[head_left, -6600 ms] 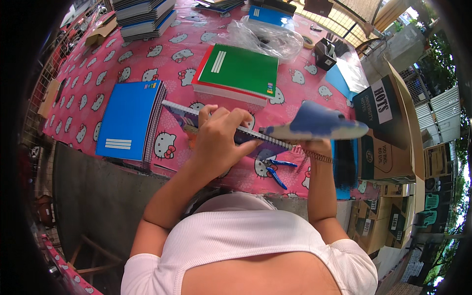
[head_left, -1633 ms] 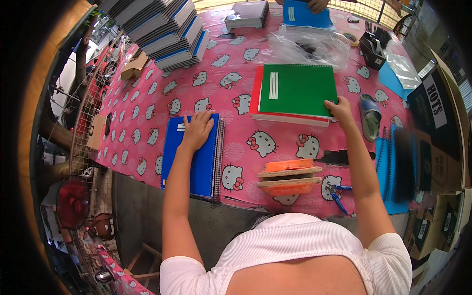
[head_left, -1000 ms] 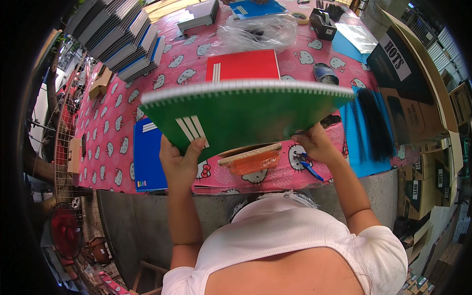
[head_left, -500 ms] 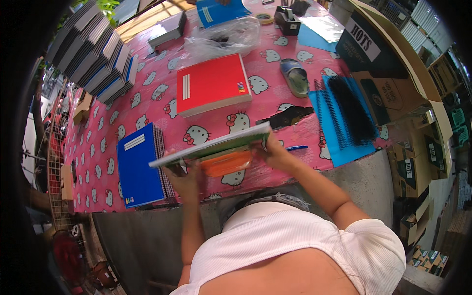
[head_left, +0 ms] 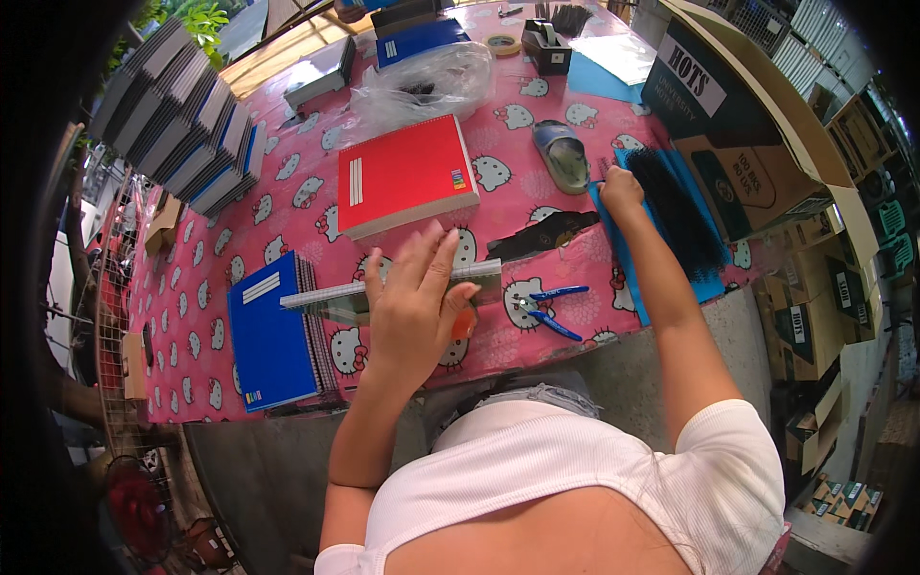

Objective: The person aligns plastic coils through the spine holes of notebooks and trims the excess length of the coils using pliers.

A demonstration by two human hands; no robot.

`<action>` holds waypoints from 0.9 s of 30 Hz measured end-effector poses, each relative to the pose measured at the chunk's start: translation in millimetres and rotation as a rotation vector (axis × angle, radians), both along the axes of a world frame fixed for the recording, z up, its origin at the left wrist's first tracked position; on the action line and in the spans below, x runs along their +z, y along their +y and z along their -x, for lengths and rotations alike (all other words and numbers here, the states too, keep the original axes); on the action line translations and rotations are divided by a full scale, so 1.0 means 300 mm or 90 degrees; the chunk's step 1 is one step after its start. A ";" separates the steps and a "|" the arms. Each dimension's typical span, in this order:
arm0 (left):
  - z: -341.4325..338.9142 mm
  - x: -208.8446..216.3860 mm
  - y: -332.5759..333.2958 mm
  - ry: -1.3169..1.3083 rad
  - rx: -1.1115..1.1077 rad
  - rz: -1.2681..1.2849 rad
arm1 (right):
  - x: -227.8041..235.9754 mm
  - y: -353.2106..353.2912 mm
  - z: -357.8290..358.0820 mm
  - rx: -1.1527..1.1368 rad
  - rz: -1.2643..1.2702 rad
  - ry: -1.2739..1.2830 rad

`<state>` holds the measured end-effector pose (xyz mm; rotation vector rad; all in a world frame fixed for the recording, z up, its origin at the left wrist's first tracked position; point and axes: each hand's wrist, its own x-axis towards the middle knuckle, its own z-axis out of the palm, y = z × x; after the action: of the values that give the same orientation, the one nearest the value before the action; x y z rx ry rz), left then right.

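Note:
My left hand [head_left: 414, 302] lies with its fingers spread against a stack of paper [head_left: 321, 297] standing on its long edge. An orange piece [head_left: 465, 323] shows below my thumb. My right hand [head_left: 623, 192] is at the left side of a pile of black binding coils [head_left: 676, 216] on a blue sheet [head_left: 628, 273]; its fingers are closed at the end of a coil, mostly hidden. Blue-handled pliers [head_left: 554, 311] lie between my hands with handles apart. Left of the paper stack rests a blue spiral notebook pile [head_left: 273, 335]; beyond it is a thick red notebook stack [head_left: 407, 177].
A tall stack of notebooks [head_left: 182, 125] stands at the far left. Clear plastic [head_left: 422, 86], a tape dispenser [head_left: 546, 48], a dark shoe-shaped item [head_left: 561, 155] and a black scrap [head_left: 541, 235] lie beyond my hands. A big cardboard box [head_left: 733, 105] borders the right.
My right hand has left the paper stack and moved right to the coils. My left hand has shifted right and spread over the stack. The pliers now show fully, handles apart.

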<state>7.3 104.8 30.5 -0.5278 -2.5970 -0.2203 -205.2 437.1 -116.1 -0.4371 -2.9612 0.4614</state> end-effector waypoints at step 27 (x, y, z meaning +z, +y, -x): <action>-0.145 -0.141 -0.015 0.069 -0.139 -0.228 | 0.475 -0.328 -0.605 0.745 0.406 0.015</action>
<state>50.7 100.4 -11.8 -0.6678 -2.3194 -0.6938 -23.7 338.6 26.4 1.3199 -2.6318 1.4492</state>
